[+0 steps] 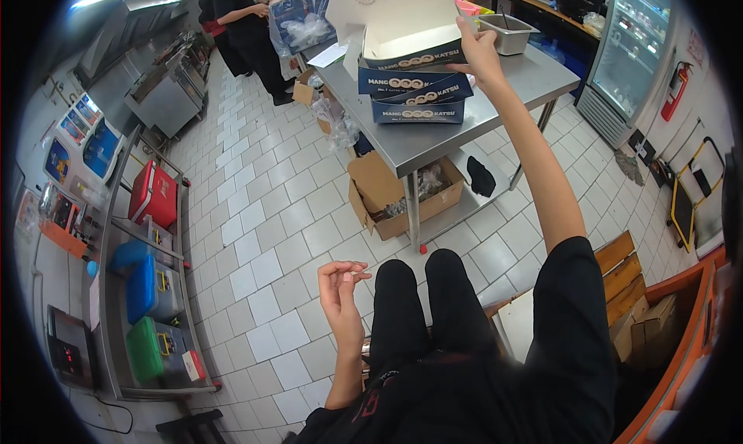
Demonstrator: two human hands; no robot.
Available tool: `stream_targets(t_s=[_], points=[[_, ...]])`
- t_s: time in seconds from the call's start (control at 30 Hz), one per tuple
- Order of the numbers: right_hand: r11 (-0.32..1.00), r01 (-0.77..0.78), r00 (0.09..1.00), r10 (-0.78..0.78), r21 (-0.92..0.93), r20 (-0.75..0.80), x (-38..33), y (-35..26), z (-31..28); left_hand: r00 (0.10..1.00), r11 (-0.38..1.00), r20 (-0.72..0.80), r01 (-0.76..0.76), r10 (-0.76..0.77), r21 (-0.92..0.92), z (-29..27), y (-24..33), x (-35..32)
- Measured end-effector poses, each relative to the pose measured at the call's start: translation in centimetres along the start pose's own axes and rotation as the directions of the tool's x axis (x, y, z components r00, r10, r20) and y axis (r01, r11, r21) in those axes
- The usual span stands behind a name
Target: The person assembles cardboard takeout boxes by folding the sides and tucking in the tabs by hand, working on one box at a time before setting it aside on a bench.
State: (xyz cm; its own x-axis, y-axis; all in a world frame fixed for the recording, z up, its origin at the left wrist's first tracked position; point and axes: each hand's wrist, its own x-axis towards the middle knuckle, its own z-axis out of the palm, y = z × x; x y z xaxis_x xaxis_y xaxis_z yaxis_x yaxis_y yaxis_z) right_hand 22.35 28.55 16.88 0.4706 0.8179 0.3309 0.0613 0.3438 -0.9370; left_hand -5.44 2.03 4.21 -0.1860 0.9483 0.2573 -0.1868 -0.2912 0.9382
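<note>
The right hand [481, 59] grips the right side of the white-lettered, open navy-and-cream cardboard box [414, 52] atop the far silver steel table [534, 79]'s stack [418, 113], the nearer left hand [340, 293] loosely curled.

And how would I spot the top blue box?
Find the steel table, then the stack of dark blue boxes on it. The top box, with the right hand at its side, stands apart by its raised, pale lid.

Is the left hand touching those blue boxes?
No, the left hand is low, in front of the tiled floor, well apart from the blue boxes, while the right hand is up at them.
</note>
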Motion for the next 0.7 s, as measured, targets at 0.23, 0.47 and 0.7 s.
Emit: stream_targets(t_s=[0.23,0.47,0.7], points=[[0.749,0.192,0.981,-0.153,-0.634,0.117,-1.0,-1.4,-0.9,0.998,0.999,0.036,0.045,-0.045,-0.019,-0.4,-0.3,0.0],[0.63,0.301,0.949,-0.274,-0.716,0.158,-1.5,-1.3,-3.6,0.967,0.993,0.252,-0.059,0.033,0.098,1.9,-1.1,6.5],[0.886,-0.152,0.942,0.263,-0.437,0.206,-0.9,2.6,-5.9,0.894,0.882,0.368,-0.372,0.256,0.29,7.5,-3.3,19.2]])
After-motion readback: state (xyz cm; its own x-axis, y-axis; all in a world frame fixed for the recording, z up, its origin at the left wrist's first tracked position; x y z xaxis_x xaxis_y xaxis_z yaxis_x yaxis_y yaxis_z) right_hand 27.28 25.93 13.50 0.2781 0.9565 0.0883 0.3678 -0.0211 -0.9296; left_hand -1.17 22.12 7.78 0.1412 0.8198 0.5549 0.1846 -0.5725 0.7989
